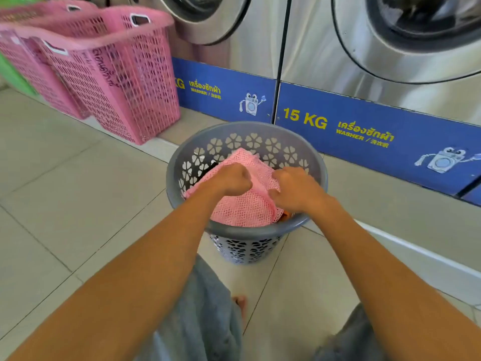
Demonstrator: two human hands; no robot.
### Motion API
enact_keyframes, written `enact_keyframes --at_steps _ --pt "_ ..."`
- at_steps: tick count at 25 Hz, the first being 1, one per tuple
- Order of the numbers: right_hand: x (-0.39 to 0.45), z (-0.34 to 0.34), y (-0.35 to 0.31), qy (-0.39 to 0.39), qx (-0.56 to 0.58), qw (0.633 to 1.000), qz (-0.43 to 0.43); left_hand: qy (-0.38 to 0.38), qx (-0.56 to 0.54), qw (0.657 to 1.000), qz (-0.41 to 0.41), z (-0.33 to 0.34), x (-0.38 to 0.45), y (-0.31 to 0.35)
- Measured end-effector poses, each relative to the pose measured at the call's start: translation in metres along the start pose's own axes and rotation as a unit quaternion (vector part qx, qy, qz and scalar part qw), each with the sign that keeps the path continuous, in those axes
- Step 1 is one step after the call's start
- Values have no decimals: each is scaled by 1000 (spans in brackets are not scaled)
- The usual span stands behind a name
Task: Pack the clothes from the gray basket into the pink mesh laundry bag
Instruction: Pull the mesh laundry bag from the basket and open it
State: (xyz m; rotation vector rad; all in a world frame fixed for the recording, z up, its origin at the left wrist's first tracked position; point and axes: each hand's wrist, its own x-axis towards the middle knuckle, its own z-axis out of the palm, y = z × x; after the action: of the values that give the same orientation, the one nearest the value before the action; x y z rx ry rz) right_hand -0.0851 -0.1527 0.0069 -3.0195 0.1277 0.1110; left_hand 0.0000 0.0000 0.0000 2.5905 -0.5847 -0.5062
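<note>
Pink mesh laundry bag (242, 204) lies across the mouth of the gray basket (320, 173), sagging inside it and covering most of what is beneath; a bit of dark cloth shows at the bag's far left edge and a scrap of orange cloth (285, 216) peeks out at its near right corner. Both hands work the bag's upper edge. The left hand (234, 179) is curled into a fist, its grip pressed together on a bunched fold of the mesh. The right hand (294, 190) sits just beside it, knuckles up, fingers bent down and pinching the mesh along the same edge. Both bare forearms reach forward and slightly inward from the lower corners of the view, converging over the basket. The basket stands on the tiled floor (78, 178), close to the blue base panel (364, 131) of two front-loading washers (390, 61). Pink plastic baskets (125, 82) stand well apart at the left, against the washers.
</note>
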Motion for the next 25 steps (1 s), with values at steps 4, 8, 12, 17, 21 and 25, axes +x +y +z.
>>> enact_keyframes --at_steps 4,8,12,17,21,25 --pt "35 20 -11 -127 52 990 24 32 -26 993 -107 4 18 -24" --pt "61 39 -20 -166 75 983 35 32 -18 987 -158 21 38 -40" --pt "72 61 -19 -170 74 981 49 -4 16 989 -149 35 45 -48" --pt "67 47 -10 -173 146 972 67 30 -90 988 -123 18 37 -27" --pt "46 15 -5 -53 245 966 61 70 -264 961 -42 -3 17 20" --pt "5 -40 10 84 266 958 64 88 -419 903 31 -17 -13 77"
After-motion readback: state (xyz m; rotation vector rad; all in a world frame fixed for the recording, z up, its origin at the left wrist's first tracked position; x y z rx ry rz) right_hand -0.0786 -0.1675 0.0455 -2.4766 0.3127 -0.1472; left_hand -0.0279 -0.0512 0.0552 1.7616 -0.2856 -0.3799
